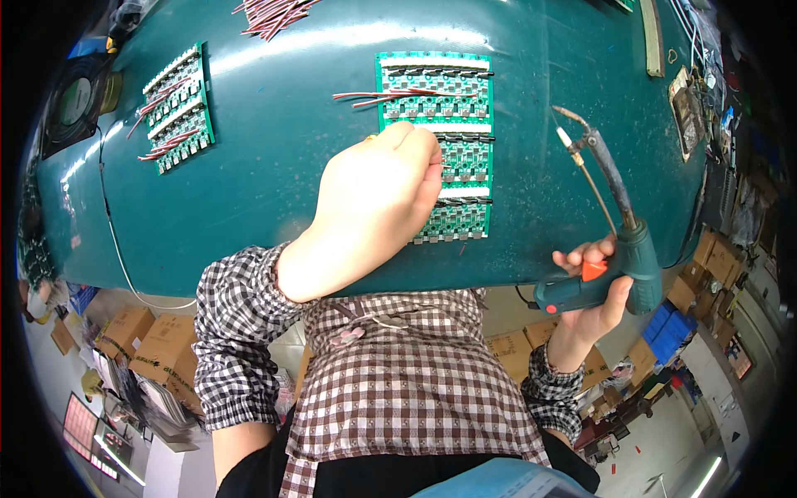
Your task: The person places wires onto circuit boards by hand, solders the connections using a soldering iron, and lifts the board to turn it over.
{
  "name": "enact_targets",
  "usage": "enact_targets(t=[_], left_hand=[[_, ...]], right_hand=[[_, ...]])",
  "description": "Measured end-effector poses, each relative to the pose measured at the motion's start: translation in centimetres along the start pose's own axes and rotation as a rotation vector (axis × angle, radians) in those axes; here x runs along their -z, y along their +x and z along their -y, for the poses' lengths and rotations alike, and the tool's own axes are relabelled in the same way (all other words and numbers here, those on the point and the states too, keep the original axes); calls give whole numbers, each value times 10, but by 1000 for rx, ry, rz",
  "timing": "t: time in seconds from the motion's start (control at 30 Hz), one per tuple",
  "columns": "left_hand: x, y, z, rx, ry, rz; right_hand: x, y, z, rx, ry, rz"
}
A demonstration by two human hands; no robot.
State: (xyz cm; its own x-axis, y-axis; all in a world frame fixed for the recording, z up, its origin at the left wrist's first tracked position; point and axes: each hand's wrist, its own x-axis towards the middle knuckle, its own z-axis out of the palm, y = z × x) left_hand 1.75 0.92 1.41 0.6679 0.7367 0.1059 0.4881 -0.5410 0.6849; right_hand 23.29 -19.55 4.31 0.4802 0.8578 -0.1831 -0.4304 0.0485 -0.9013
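Note:
A green circuit board [473,153], with white strips and rows of small parts, lies on the green table in front of me. My left hand [374,183] is closed over its left middle part, fingers curled down; what they pinch is hidden. Several red, black and white wires [386,97] lie across the board's upper part, just beyond that hand. To the right, my right hand [588,322] grips a dark green soldering gun [638,264] with a red trigger. Its bent tip [569,113] points up and left, held off the board to its right.
Another circuit board [178,108] with wires on it lies at left. A bundle of red wires [274,17] sits at the far edge. A round black device [79,101] stands far left, its cable trailing down. At right are a wooden strip [652,37] and a stained tray [687,112].

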Motion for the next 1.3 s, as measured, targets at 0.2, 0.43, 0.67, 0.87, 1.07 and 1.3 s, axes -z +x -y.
enact_targets(t=[0.2,0.43,0.67,0.87,1.07,1.3], left_hand=[[-7,5,-4,10,-79,-53],[-13,7,-3,21,-29,-37],[-19,8,-2,-11,-84,-106],[-20,8,-1,-1,-125,-128],[-21,7,-4,3,-38,-106],[-23,7,-2,-6,-93,-139]], right_hand=[[4,-16,-2,-32,-78,-33],[-4,-25,1,-4,-218,-116],[-15,-28,0,-5,-247,-203],[-20,-29,1,-25,-260,-205],[-24,-31,5,-38,-343,-188],[-29,-34,5,-48,-440,-150]])
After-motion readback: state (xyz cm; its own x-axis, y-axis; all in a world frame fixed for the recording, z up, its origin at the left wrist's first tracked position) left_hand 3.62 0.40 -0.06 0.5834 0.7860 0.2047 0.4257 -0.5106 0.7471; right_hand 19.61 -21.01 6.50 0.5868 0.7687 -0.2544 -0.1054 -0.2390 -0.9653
